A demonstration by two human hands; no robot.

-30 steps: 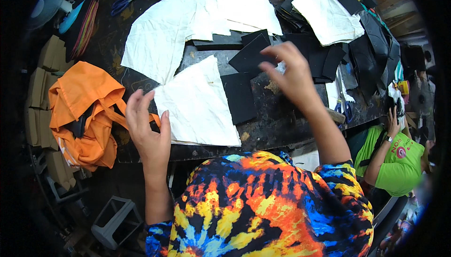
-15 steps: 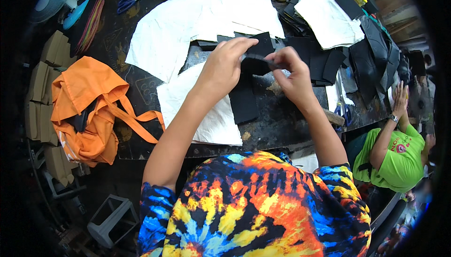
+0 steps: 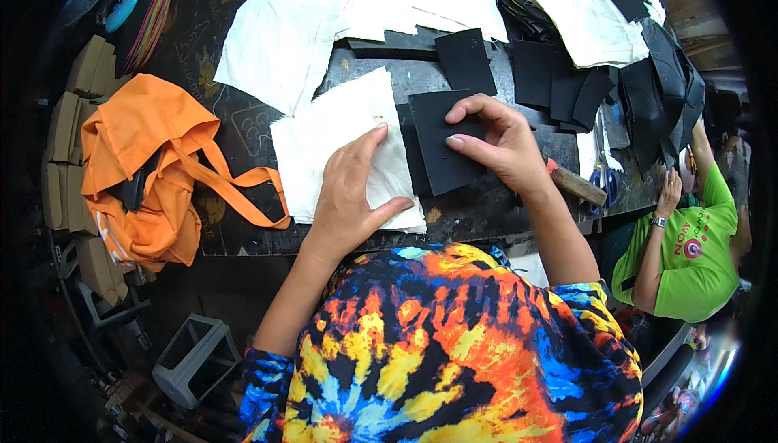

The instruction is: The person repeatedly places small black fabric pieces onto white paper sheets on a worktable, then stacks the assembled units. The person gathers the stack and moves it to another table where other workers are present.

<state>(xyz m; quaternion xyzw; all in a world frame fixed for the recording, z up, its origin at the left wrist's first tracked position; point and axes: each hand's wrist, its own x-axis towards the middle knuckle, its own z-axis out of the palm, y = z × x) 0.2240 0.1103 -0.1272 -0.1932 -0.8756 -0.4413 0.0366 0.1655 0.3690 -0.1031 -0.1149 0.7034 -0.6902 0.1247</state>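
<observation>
My left hand (image 3: 352,192) lies flat, fingers apart, on a white fabric piece (image 3: 324,147) spread on the dark worktable (image 3: 478,212). Just to its right, my right hand (image 3: 498,141) presses its fingers onto a black rectangular piece (image 3: 438,159) that overlaps the white fabric's right edge. Another black rectangle (image 3: 464,60) lies just beyond it. Whether the right hand pinches the piece or only holds it down is unclear.
A larger white cloth (image 3: 308,13) and more black pieces (image 3: 559,78) cover the far table. An orange bag (image 3: 154,171) hangs off the left edge. Scissors (image 3: 604,171) and a wooden handle (image 3: 577,185) lie at right. A person in a green shirt (image 3: 689,248) sits at right; a stool (image 3: 194,358) stands below.
My left hand has come back from the black pieces and settled flat on the white fabric. My right hand has brought a black piece down beside that fabric.
</observation>
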